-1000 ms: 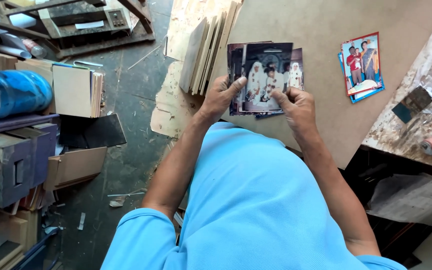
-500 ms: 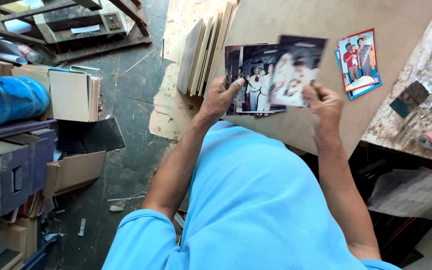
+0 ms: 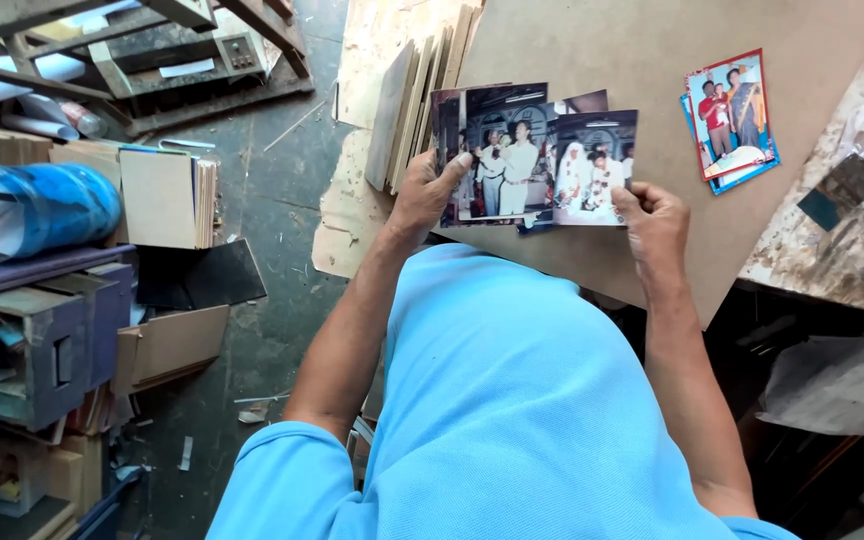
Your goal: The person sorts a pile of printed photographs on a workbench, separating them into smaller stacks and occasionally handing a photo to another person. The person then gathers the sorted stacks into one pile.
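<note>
While the left hand (image 3: 422, 195) pinches a stack of photographs (image 3: 492, 160) with its thumb on the top print and its fingers (image 3: 414, 175) curled behind, the right hand (image 3: 652, 220) has its fingers clamped on the lower corner of a single photograph (image 3: 597, 165), drawn off to the side so it overlaps the stack only at one edge. Both are held up just above a brown board (image 3: 592, 40) that serves as the counter. Past the right fingers, well apart on that board, lies a small pile of red-bordered prints (image 3: 732, 115), face up and slightly fanned. Just beyond the left fingers a row of thin wooden panels (image 3: 417, 95) stands on edge against the board. Judging by how things lie, the sorting looks barely begun: a few prints are set aside, one is parted from the stack, and most of the stack remains in the left fingers. Farther out on the left, the floor (image 3: 272, 210) holds a blue roll (image 3: 62, 205) and stacked boards (image 3: 167, 195).
</note>
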